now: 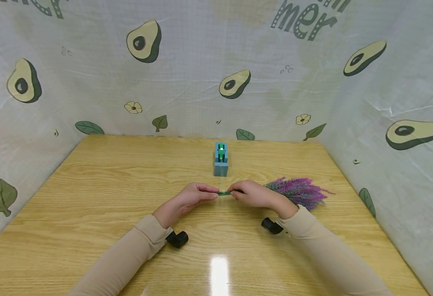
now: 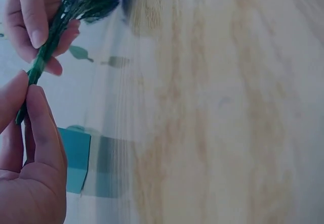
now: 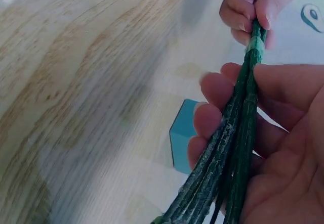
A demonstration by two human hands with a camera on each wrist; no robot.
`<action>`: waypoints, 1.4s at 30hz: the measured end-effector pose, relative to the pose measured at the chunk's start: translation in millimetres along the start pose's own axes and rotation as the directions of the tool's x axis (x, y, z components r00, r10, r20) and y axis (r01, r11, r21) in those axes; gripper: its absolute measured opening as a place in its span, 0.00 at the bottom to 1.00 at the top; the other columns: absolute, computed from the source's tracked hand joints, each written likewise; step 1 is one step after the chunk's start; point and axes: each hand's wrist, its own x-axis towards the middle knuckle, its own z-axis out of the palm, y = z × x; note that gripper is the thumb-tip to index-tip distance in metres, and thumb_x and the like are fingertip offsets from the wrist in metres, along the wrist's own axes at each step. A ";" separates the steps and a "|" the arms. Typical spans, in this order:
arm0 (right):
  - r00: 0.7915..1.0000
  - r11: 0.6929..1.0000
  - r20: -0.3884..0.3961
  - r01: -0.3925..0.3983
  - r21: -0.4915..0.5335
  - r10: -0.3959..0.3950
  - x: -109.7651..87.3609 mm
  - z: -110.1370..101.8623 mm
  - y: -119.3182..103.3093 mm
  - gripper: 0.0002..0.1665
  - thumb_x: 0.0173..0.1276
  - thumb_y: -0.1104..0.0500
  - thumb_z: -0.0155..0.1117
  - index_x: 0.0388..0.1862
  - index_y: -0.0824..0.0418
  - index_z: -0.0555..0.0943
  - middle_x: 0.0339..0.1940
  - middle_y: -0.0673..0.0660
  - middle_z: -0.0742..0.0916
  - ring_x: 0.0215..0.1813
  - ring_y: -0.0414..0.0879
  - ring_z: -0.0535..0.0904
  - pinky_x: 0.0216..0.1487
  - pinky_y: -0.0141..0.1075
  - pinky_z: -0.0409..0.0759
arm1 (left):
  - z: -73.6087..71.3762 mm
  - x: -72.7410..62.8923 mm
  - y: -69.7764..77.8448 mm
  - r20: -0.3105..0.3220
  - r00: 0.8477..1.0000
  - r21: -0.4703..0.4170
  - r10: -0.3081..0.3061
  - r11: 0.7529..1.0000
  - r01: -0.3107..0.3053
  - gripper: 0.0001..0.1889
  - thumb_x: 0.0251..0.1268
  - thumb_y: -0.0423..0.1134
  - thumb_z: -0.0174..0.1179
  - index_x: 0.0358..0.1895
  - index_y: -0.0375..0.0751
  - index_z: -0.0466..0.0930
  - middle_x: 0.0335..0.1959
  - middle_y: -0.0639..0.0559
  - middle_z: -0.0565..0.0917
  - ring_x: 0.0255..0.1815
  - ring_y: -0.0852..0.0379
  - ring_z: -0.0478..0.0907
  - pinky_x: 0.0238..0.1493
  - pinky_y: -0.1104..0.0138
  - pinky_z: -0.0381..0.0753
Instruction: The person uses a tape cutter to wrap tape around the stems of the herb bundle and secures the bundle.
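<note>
A bunch of purple lavender (image 1: 300, 191), artificial in look, lies sideways above the table, its flower heads to the right. My left hand (image 1: 192, 196) pinches the ends of its green stems (image 3: 245, 100) between thumb and fingers. Farther up the stems, on the flower side, my right hand (image 1: 255, 194) holds them between thumb and curled fingers. Between the two hands, a pale green band of tape (image 3: 256, 45) circles the stems. Just beyond the hands stands a blue tape dispenser (image 1: 221, 169) with a green roll in it.
The wooden table (image 1: 127, 164) reaches back to a hanging cloth (image 1: 190, 82) printed with avocados and leaves, which also closes off both sides. A black wrist camera (image 1: 177, 239) sits under the left cuff, another camera (image 1: 271, 225) under the right.
</note>
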 end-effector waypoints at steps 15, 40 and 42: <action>0.986 0.984 -0.082 0.133 -0.118 -0.143 1.2 -0.8 9.2 0.13 0.66 0.65 0.60 0.49 0.65 0.82 0.40 0.55 0.84 0.40 0.44 0.79 0.39 0.37 0.79 | 0.7 6.5 4.7 -0.024 0.996 -0.073 -0.083 0.994 0.081 0.15 0.63 0.30 0.59 0.51 0.28 0.78 0.42 0.46 0.82 0.42 0.56 0.81 0.51 0.63 0.78; 0.994 0.995 -0.077 0.075 -0.069 -0.080 8.2 -7.0 14.3 0.10 0.68 0.61 0.60 0.46 0.60 0.82 0.31 0.48 0.83 0.29 0.37 0.75 0.29 0.32 0.75 | -2.8 14.4 4.3 -0.065 0.995 -0.125 -0.078 0.990 0.069 0.16 0.64 0.30 0.58 0.54 0.27 0.76 0.45 0.44 0.82 0.42 0.56 0.81 0.50 0.65 0.78; 0.993 0.994 -0.091 0.068 -0.086 -0.076 9.4 -5.5 14.2 0.10 0.66 0.61 0.62 0.45 0.59 0.81 0.28 0.46 0.81 0.26 0.38 0.73 0.27 0.32 0.73 | -3.7 15.3 4.3 -0.077 0.994 -0.129 -0.077 0.989 0.067 0.16 0.64 0.29 0.57 0.54 0.27 0.76 0.45 0.44 0.82 0.43 0.56 0.81 0.50 0.64 0.78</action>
